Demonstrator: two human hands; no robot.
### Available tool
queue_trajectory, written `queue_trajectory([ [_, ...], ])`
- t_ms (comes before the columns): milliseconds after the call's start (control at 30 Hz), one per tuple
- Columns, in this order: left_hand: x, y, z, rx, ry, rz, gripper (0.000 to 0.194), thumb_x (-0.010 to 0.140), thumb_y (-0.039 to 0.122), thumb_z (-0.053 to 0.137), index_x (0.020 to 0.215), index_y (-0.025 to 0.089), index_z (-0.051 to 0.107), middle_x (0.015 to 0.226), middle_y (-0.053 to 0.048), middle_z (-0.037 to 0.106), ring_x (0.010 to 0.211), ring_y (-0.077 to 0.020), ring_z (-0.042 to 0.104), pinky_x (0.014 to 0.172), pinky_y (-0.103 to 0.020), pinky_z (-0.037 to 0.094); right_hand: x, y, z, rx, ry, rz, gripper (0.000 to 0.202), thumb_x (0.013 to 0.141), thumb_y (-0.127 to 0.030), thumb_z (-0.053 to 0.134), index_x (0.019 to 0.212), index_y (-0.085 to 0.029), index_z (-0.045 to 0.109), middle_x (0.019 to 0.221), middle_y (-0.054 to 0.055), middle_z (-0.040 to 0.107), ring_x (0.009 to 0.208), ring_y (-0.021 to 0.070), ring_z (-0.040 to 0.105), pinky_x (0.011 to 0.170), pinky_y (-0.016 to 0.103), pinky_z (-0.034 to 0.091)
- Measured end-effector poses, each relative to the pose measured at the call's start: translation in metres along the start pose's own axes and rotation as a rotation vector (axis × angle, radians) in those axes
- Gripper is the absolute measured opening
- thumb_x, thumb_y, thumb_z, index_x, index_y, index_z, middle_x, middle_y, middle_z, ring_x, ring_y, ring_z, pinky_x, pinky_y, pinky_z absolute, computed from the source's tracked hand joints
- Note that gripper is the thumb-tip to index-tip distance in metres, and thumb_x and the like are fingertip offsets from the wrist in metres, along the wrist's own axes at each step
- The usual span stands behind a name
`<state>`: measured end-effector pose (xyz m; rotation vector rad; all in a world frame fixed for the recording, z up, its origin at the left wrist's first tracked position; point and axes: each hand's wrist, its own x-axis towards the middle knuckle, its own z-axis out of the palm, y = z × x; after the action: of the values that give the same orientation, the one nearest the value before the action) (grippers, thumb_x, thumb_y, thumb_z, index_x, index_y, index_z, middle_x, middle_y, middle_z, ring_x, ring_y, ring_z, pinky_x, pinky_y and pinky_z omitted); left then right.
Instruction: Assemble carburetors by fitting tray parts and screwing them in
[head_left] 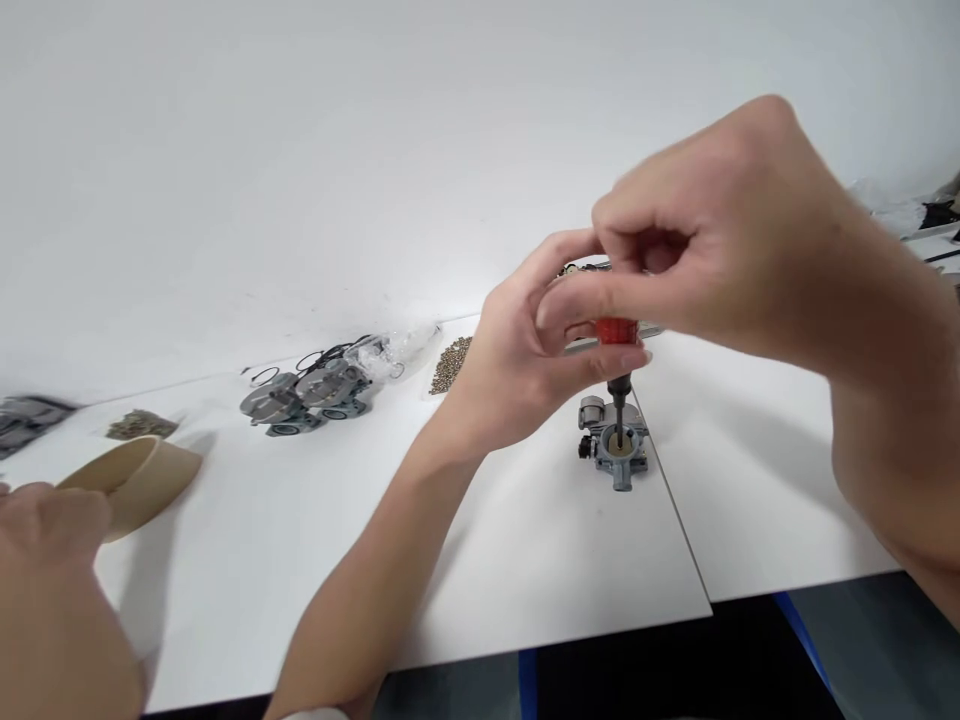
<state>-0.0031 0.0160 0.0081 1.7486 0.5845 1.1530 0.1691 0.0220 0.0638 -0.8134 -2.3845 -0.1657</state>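
An upright screwdriver with a red handle and dark shaft reaches down into the open round throat of a grey metal carburetor. My left hand has its thumb and fingers around the lower part of the red handle. Above it, my right hand is curled around the handle's top, which its fingers mostly hide. The carburetor sits on the white table, just left of a seam, with a black knob on its left side. Where the tip meets the carburetor is too small to make out.
Two more carburetors with black cables lie left, beside clear plastic bags. Small brass parts are piled behind my left wrist. At far left another person's hand holds a tan ring near another small pile.
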Motion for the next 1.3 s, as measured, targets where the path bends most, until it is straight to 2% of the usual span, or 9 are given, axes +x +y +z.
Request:
queue_trajectory([
  [67, 0.001, 0.001, -0.005, -0.032, -0.076, 0.027, 0.037, 0.073, 0.011, 0.076, 0.104, 0.023, 0.059, 0.085, 0.001, 0.066, 0.076, -0.0150, 0.070, 0.063, -0.027, 0.062, -0.003, 0.007, -0.007, 0.102, -0.083, -0.088, 0.034, 0.095, -0.040, 0.052, 0.069, -0.023, 0.065, 0.068, -0.002, 0.060, 0.061, 0.0112, 0.052, 0.056, 0.028, 0.037],
  [167, 0.000, 0.005, -0.010, -0.053, -0.147, 0.007, 0.041, 0.078, 0.012, 0.071, 0.114, 0.026, 0.058, 0.089, 0.000, 0.068, 0.083, -0.0185, 0.072, 0.068, -0.033, 0.063, -0.007, 0.016, -0.014, 0.221, -0.213, -0.176, 0.018, 0.095, -0.033, 0.055, 0.101, -0.035, 0.071, 0.092, -0.006, 0.069, 0.077, 0.0112, 0.062, 0.068, 0.025, 0.049],
  [267, -0.002, 0.007, -0.008, -0.023, -0.116, 0.022, 0.050, 0.071, 0.011, 0.078, 0.114, 0.027, 0.058, 0.093, 0.002, 0.067, 0.077, -0.0148, 0.070, 0.068, -0.031, 0.061, -0.005, 0.012, -0.010, 0.176, -0.139, -0.127, 0.013, 0.088, -0.034, 0.065, 0.080, -0.027, 0.072, 0.070, -0.004, 0.064, 0.064, 0.0101, 0.057, 0.060, 0.024, 0.047],
  [400, -0.001, 0.004, -0.001, 0.044, -0.026, 0.066, 0.046, 0.064, 0.012, 0.084, 0.102, 0.026, 0.061, 0.082, 0.005, 0.061, 0.072, -0.0114, 0.066, 0.061, -0.025, 0.059, 0.001, 0.001, 0.002, 0.133, -0.087, -0.020, 0.039, 0.082, -0.049, 0.070, 0.061, -0.019, 0.058, 0.053, -0.005, 0.046, 0.062, 0.0097, 0.054, 0.060, 0.023, 0.047],
  [600, 0.000, -0.002, -0.003, -0.008, -0.035, 0.135, 0.028, 0.068, 0.005, 0.079, 0.088, 0.020, 0.066, 0.083, 0.002, 0.065, 0.070, -0.0116, 0.067, 0.059, -0.025, 0.060, -0.005, 0.010, -0.012, 0.198, -0.193, -0.208, 0.017, 0.095, -0.038, 0.055, 0.094, -0.028, 0.069, 0.092, -0.007, 0.068, 0.074, 0.0080, 0.060, 0.064, 0.023, 0.050],
  [700, -0.003, 0.002, -0.005, -0.018, -0.080, 0.077, 0.030, 0.074, 0.004, 0.073, 0.097, 0.021, 0.066, 0.086, 0.001, 0.067, 0.076, -0.0144, 0.070, 0.068, -0.030, 0.065, -0.008, 0.019, -0.014, 0.180, -0.190, -0.215, 0.015, 0.093, -0.027, 0.054, 0.094, -0.031, 0.069, 0.086, -0.009, 0.068, 0.073, 0.0077, 0.062, 0.065, 0.024, 0.051],
  [933, -0.007, 0.014, -0.001, -0.014, -0.129, -0.026, 0.028, 0.083, 0.001, 0.059, 0.107, 0.016, 0.059, 0.090, -0.002, 0.066, 0.084, -0.0157, 0.070, 0.075, -0.033, 0.064, -0.006, 0.017, -0.009, 0.285, -0.234, -0.025, 0.012, 0.087, -0.040, 0.069, 0.094, -0.030, 0.070, 0.082, -0.010, 0.064, 0.086, 0.0128, 0.063, 0.076, 0.032, 0.052],
  [1167, -0.005, 0.010, -0.001, 0.188, 0.071, -0.025, 0.041, 0.077, 0.017, 0.074, 0.113, 0.019, 0.054, 0.078, 0.002, 0.068, 0.071, -0.0124, 0.070, 0.065, -0.025, 0.061, -0.018, 0.035, -0.004, 0.503, -0.016, 0.129, 0.016, 0.097, -0.032, 0.055, 0.099, -0.017, 0.061, 0.092, 0.000, 0.060, 0.070, 0.0080, 0.057, 0.058, 0.025, 0.046],
  [1300, -0.005, 0.009, -0.003, 0.315, 0.127, 0.087, 0.028, 0.072, 0.021, 0.080, 0.093, 0.017, 0.062, 0.080, 0.000, 0.066, 0.069, -0.0116, 0.069, 0.062, -0.024, 0.059, -0.050, 0.043, 0.030, 0.475, -0.270, 0.290, 0.033, 0.103, -0.037, 0.036, 0.103, -0.016, 0.062, 0.087, 0.004, 0.059, 0.073, 0.0125, 0.055, 0.065, 0.028, 0.046],
])
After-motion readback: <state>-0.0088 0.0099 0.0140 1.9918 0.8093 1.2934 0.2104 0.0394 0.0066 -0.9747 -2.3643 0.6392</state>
